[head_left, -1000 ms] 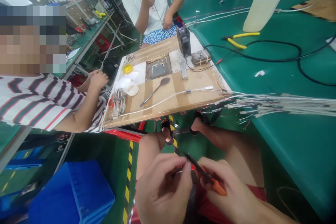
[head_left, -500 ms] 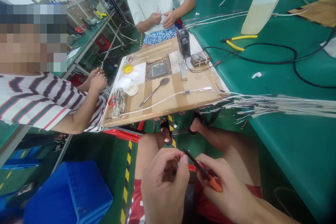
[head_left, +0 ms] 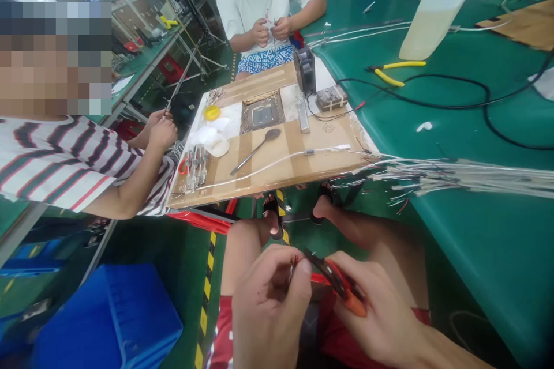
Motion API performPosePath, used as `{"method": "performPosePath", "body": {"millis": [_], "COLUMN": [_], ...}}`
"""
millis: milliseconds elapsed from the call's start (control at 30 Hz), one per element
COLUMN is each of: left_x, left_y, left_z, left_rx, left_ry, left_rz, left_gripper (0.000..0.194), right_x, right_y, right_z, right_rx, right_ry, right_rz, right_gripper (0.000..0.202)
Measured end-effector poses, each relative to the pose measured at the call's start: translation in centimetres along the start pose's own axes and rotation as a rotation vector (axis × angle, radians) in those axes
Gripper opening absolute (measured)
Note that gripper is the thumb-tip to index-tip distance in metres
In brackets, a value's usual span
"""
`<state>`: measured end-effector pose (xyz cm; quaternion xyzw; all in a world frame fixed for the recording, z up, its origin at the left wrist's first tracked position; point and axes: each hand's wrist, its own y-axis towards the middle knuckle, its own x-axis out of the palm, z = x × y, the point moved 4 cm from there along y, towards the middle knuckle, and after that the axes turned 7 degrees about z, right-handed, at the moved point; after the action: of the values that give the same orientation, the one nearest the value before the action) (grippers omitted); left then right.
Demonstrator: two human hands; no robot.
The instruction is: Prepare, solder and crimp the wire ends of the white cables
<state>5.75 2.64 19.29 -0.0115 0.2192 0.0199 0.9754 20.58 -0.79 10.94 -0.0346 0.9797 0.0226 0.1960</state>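
Note:
My left hand (head_left: 270,305) pinches a small bunch of thin wires (head_left: 293,265) between thumb and forefinger; reddish ends show at the fingertips. In my right hand (head_left: 376,311) is a pair of cutting pliers (head_left: 337,282) with orange-red handles and dark jaws. The jaw tips point up and left, close beside my left thumb; I cannot tell whether they touch the wires. Both hands are above my lap, in front of the cardboard-covered table (head_left: 277,167). The rest of the wires is hidden by my left palm.
On the cardboard lie a spoon-like tool (head_left: 259,147), a small black fan (head_left: 305,69), a yellow round item (head_left: 212,113) and metal connectors (head_left: 197,167). Bundled cables (head_left: 467,176) and yellow-handled pliers (head_left: 392,72) rest on the green table. Two people sit nearby; a blue bin (head_left: 108,317) stands left.
The pliers have turned slightly in my right hand, showing more of their handles and jaws. My left hand stays nearly still. The person across has raised and parted their hands slightly.

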Motion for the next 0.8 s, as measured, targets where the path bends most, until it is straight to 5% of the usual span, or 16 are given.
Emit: {"method": "performPosePath", "body": {"millis": [133, 433, 800], "left_x": [-0.2, -0.5, -1.2], "left_y": [-0.2, -0.4, 0.0], "left_z": [-0.3, 0.5, 0.6], "left_rx": [-0.045, 0.228, 0.31], "left_ry": [-0.017, 0.033, 0.031], "left_rz": [-0.042, -0.016, -0.123], "left_gripper": [0.031, 0.018, 0.017], "right_x": [-0.5, -1.5, -2.0], "right_y": [-0.1, 0.0, 0.2], "right_z": [-0.4, -1.2, -1.6], "right_rx": [-0.116, -0.259, -0.369], "right_ry": [-0.066, -0.188, -0.242], "right_rz": [0.102, 0.226, 0.354], "right_gripper": [0.012, 0.005, 0.013]}}
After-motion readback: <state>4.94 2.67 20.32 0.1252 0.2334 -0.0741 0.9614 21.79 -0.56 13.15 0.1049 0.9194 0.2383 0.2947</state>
